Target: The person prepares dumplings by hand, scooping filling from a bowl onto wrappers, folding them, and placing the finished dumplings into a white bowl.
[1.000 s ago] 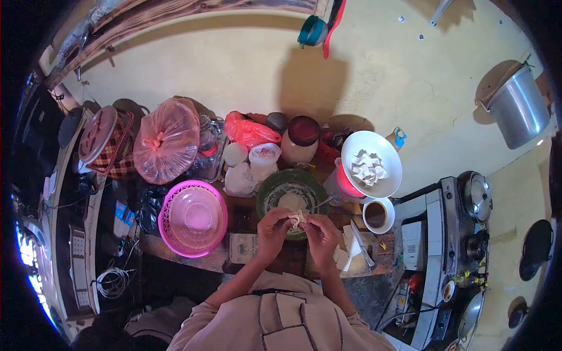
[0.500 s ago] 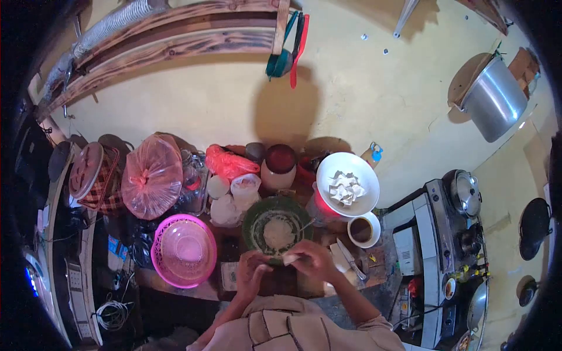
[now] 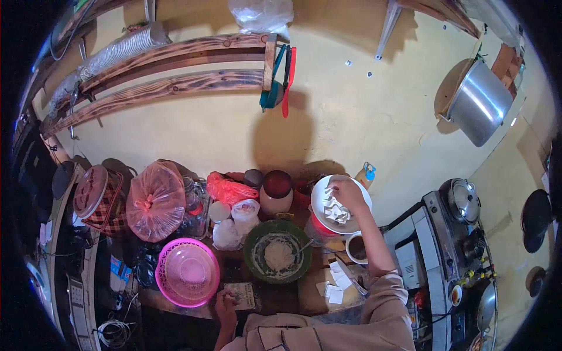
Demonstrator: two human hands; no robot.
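My right hand [image 3: 346, 194] reaches into the white bowl [image 3: 366, 202], its fingers bent together over several folded white pieces [image 3: 336, 213]. I cannot make out whether one is between the fingertips. My left hand [image 3: 226, 305] is low beside a small flat rectangular block [image 3: 241, 295], fingers partly spread at its left edge. Between the hands stands a dark green bowl [image 3: 253, 261] holding a pale, doughy mixture [image 3: 280, 255], with a spoon [image 3: 305, 245] leaning on its rim. Thin white squares [image 3: 335, 294] and a knife [image 3: 351, 272] lie on a wooden board [image 3: 313, 301].
A pink basket [image 3: 218, 281] stands at left, near a tied plastic bag [image 3: 153, 205]. Lidded jar [image 3: 276, 190] and small bags [image 3: 244, 213] line the back. A cup of dark liquid [image 3: 356, 250] sits below the white bowl. At right is a stove [image 3: 436, 213].
My hands have parted from above the green bowl. The right went up to the white bowl, the left down to the block. More white squares show on the board. The view has tilted up.
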